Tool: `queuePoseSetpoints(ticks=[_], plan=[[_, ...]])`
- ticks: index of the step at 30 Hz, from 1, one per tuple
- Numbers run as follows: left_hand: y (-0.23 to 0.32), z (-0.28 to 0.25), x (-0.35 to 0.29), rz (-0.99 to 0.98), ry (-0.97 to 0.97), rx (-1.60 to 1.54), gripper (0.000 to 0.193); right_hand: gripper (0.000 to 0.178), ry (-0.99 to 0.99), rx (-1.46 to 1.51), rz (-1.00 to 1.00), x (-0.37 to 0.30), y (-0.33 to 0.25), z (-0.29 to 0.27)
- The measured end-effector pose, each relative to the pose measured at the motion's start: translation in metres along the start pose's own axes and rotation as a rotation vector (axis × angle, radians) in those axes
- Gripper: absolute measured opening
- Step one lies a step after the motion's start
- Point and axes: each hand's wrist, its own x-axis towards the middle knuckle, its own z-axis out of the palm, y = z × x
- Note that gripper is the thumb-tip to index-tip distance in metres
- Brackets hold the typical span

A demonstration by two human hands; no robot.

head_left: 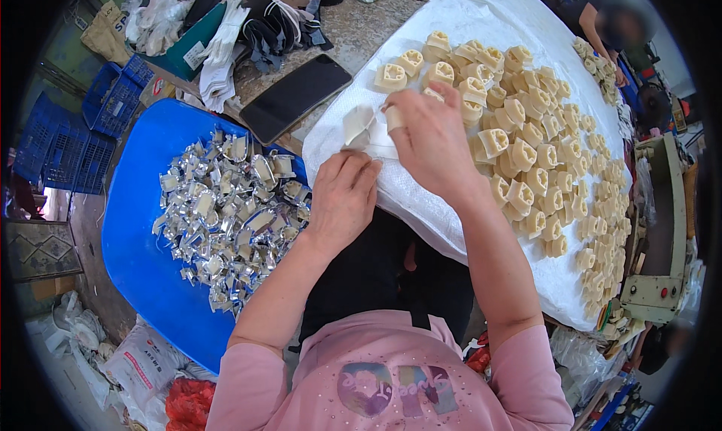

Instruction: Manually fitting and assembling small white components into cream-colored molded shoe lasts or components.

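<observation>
My left hand (346, 194) is at the near left edge of a white woven cloth, its fingers closed on a small glossy silver-white part (359, 125), which looks slightly blurred. Close beside it, over the cloth, my right hand (432, 141) has its fingers bent and drawn together. A beige band or piece (393, 118) shows at one of its fingertips. Beyond its knuckles a cream plastic part (434, 94) peeks out; whether the fingers grip it is hidden. Many similar cream hollow parts (523, 154) are heaped to the right of this hand.
Left of me a blue plastic tub (139, 228) holds many shiny silver-and-cream pieces (226, 213). A black phone (297, 98) lies on the bench beside the white cloth (421, 213). Gloves (222, 51) and blue crates (79, 145) are farther left. Another person (590, 25) is at the far right.
</observation>
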Motion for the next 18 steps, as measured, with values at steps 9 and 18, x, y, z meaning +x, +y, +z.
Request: queuePoseSetpoints(ticks=[9,18], plan=[[0.013,-0.007,0.016,-0.287,-0.001,-0.18,0.037,0.022,0.295,-0.144,-0.07,-0.009,-0.004,-0.076],[0.038,-0.021,0.015,-0.122,-0.094,-0.373,0.038,0.029,0.192,-0.153,-0.012,-0.097,-0.001,-0.045]])
